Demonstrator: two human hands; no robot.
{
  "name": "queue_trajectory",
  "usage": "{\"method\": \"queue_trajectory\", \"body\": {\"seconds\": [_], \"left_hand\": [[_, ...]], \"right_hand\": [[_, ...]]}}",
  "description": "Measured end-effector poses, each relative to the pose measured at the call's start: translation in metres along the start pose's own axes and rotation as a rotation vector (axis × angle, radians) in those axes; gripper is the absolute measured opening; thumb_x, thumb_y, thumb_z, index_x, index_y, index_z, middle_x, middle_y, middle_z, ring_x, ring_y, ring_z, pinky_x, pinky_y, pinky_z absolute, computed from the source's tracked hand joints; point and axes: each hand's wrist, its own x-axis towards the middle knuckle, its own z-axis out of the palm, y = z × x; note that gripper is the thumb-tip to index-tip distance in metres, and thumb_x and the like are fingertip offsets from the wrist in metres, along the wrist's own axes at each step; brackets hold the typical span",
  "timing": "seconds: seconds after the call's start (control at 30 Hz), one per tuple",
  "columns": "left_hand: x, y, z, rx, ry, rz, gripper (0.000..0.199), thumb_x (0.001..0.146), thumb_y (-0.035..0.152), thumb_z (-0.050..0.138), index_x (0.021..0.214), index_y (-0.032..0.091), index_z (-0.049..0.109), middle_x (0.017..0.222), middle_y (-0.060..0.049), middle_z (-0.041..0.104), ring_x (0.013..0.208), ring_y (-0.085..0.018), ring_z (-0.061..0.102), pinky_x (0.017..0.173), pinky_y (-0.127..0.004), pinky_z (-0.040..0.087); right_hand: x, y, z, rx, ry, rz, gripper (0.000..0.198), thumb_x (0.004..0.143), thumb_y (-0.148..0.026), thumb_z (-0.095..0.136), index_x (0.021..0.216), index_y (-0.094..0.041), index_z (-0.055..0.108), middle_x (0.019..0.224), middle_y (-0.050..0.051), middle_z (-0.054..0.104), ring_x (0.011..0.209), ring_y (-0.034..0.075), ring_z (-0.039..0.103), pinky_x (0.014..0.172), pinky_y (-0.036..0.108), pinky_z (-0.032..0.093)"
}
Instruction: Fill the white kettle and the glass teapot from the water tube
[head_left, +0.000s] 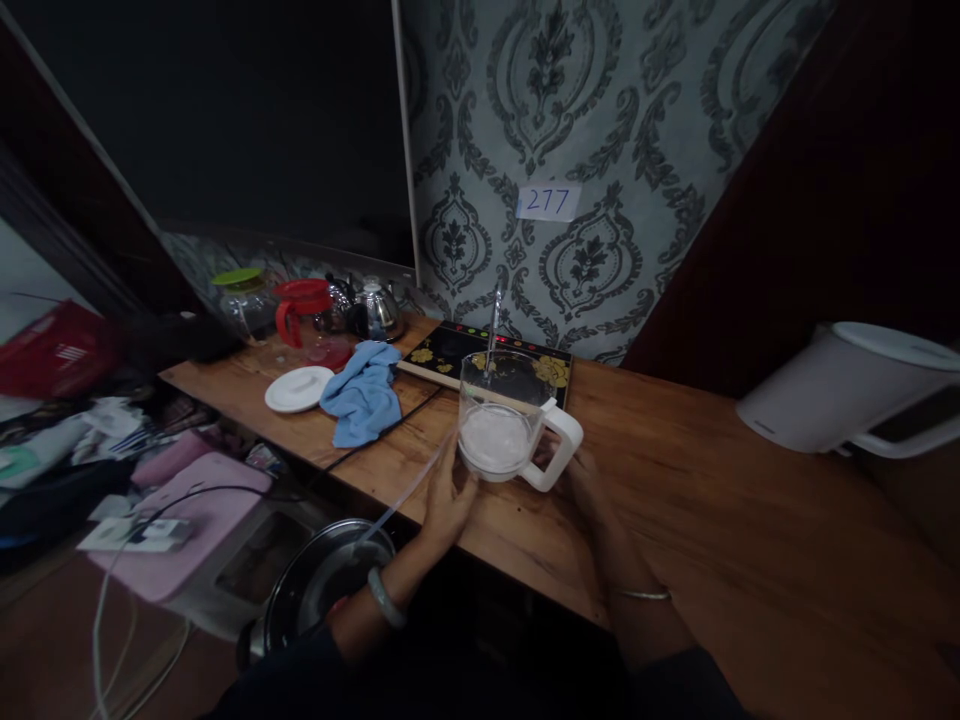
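Observation:
A clear glass jug (pixel 472 395) with a white handle (pixel 566 450) is between my two hands at the front of the wooden counter. My left hand (pixel 448 505) is closed against its lower left side, the fingers partly hidden behind the glass. On the right, my right hand (pixel 581 478) grips the jug by the handle side, and most of its fingers are hidden. A pale round area shows low in the jug; whether it is the base or contents I cannot tell. Behind the rim stands a thin curved spout (pixel 496 315) on a black panel with gold flowers (pixel 442 355).
Left on the counter (pixel 675 500) are a blue cloth (pixel 364 395), a white lid (pixel 298 388), a red-lidded jug (pixel 304 320), a green-lidded jug (pixel 244 300) and a metal kettle (pixel 380 310). A white kettle (pixel 847 390) stands right. Below sits a dark pot (pixel 326 575) with a clear hose.

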Motion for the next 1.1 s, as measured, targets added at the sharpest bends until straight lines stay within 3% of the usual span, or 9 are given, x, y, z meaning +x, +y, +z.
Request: {"method": "queue_trajectory", "body": {"seconds": [0.17,0.37,0.53,0.7,0.93,1.1], "left_hand": [[0.001,0.002,0.0,-0.006,0.005,-0.001,0.071,0.092,0.046,0.061,0.155,0.025,0.036,0.159,-0.013,0.044,0.146,-0.031,0.042,0.12,-0.053,0.037],[0.001,0.002,-0.001,-0.014,-0.011,-0.011,0.072,0.092,0.046,0.061,0.156,0.026,0.035,0.16,-0.012,0.043,0.147,-0.031,0.042,0.12,-0.052,0.038],[0.0,0.001,-0.001,-0.001,-0.007,-0.009,0.07,0.092,0.045,0.06,0.155,0.027,0.036,0.16,-0.012,0.042,0.146,-0.03,0.043,0.121,-0.052,0.037],[0.0,0.003,-0.001,-0.005,-0.003,0.0,0.07,0.093,0.044,0.061,0.156,0.026,0.035,0.159,-0.012,0.043,0.145,-0.03,0.044,0.12,-0.052,0.037],[0.0,0.003,0.0,-0.013,0.01,0.011,0.069,0.092,0.043,0.062,0.155,0.026,0.037,0.159,-0.012,0.043,0.145,-0.03,0.044,0.121,-0.052,0.036],[-0.001,0.002,-0.002,-0.01,0.003,0.001,0.069,0.093,0.042,0.062,0.155,0.026,0.037,0.159,-0.013,0.043,0.146,-0.031,0.043,0.121,-0.053,0.036]], "right_hand": [[-0.002,-0.002,0.002,0.013,0.037,0.032,0.038,0.063,-0.054,0.084,0.079,-0.02,0.077,0.077,0.009,0.076,0.064,0.023,0.068,0.054,0.031,0.051],[0.003,0.004,-0.002,-0.011,0.038,-0.001,0.037,0.065,-0.05,0.082,0.087,-0.02,0.078,0.071,0.006,0.074,0.068,0.024,0.069,0.057,0.032,0.053],[0.005,0.006,-0.006,-0.05,0.026,0.012,0.038,0.066,-0.053,0.081,0.083,-0.019,0.078,0.082,0.009,0.077,0.062,0.021,0.066,0.051,0.03,0.049],[0.005,0.01,-0.007,-0.009,0.041,0.021,0.045,0.064,-0.056,0.083,0.091,-0.019,0.078,0.075,0.008,0.076,0.068,0.025,0.069,0.052,0.03,0.05],[0.005,0.009,-0.006,-0.037,0.066,0.067,0.044,0.061,-0.058,0.084,0.075,-0.016,0.076,0.073,0.007,0.074,0.042,0.01,0.049,0.036,0.021,0.025],[0.006,0.014,-0.008,0.026,0.044,0.041,0.043,0.065,-0.055,0.083,0.084,-0.018,0.077,0.07,0.005,0.073,0.049,0.014,0.056,0.04,0.022,0.034]]}}
